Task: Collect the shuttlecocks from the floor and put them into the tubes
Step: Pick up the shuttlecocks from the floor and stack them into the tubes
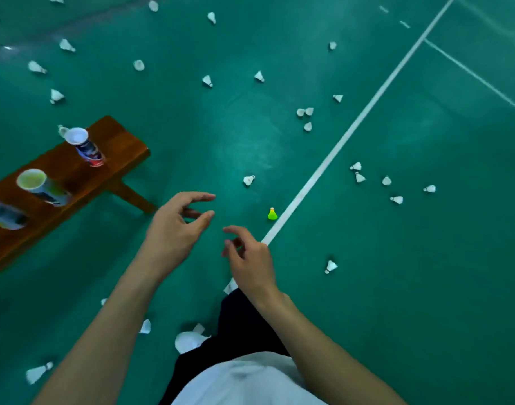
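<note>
Green court floor (pixel 192 118) fills the frame, white shuttlecocks (pixel 249 180) strewn across it, one lime shuttlecock (pixel 272 214) beside the white line (pixel 332 153). Left hand (pixel 174 229) and right hand (pixel 250 258), centre frame, hang loose and empty, likely poised to gather. Tubes (pixel 85 146) stand upright, mouths up for loading, on the wooden desk (pixel 116 141) at left.

1. We see white feathered shuttlecocks (pixel 259 76) strewn all over the green floor (pixel 192 127), most lying on their sides, well apart.
2. We spot one lime-green shuttlecock (pixel 272 214) sitting skirt down, cork up, just beside the white court line (pixel 352 127).
3. We count three open tubes on the wooden bench (pixel 119 141): a red-and-blue tube (pixel 85 146) farthest along, a yellow-green tube (pixel 41 187) in the middle, and a third tube (pixel 3 214) cut off at the left edge.
</note>
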The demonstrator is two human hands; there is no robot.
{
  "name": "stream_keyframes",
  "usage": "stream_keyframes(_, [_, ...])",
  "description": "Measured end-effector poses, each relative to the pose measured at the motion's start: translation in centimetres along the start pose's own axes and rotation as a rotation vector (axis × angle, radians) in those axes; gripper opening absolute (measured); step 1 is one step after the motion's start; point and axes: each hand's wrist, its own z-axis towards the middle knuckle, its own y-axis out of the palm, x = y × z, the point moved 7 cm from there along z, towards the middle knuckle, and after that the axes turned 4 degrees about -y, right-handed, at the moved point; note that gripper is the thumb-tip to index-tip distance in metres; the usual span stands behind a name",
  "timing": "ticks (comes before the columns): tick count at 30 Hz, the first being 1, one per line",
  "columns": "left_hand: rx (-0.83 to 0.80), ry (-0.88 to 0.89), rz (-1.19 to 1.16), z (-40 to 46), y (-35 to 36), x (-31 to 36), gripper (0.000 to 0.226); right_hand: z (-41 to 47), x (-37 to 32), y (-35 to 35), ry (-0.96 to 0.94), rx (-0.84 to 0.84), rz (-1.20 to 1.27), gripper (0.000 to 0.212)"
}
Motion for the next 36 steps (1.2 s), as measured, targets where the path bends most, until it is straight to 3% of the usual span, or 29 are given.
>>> stream_keyframes(5, [-0.091,0.023,0.012,-0.5,7.4,1.7,0.034,-3.7,6.7,-5.9,0.137,0.103,0.043,0.024])
stream_keyframes(12, [-0.182,-0.159,0.08,-1.3,15.3,-3.3,0.032,-6.3,18.2,-17.3,0.334,0.304,-0.014,0.048])
stream_keyframes(16, [-0.17,-0.197,0.132,-0.6,20.9,-5.6,0.035,-5.4,24.0,-22.4,0.336,0.336,-0.049,0.043])
stream_keyframes(20, [-0.114,-0.25,0.135,0.5,26.6,-9.9,0.042,-1.9,29.0,-24.5,0.279,0.245,-0.099,0.039])
stream_keyframes(24, [-0.071,-0.349,0.134,2.1,33.3,-19.2,0.042,3.3,36.9,-22.9,0.206,0.081,-0.185,0.037])
stream_keyframes(27, [-0.125,-0.485,0.171,2.9,38.3,-28.4,0.034,7.1,43.6,-19.3,0.155,-0.072,-0.306,0.036])
stream_keyframes(32, [-0.399,-0.494,0.464,5.7,46.5,-45.7,0.024,13.1,59.2,-9.9,0.202,-0.262,-0.469,0.047])
stream_keyframes(36, [-0.676,-0.385,0.744,8.7,52.9,-59.2,0.038,17.4,71.4,-0.6,0.249,-0.37,-0.506,0.054])
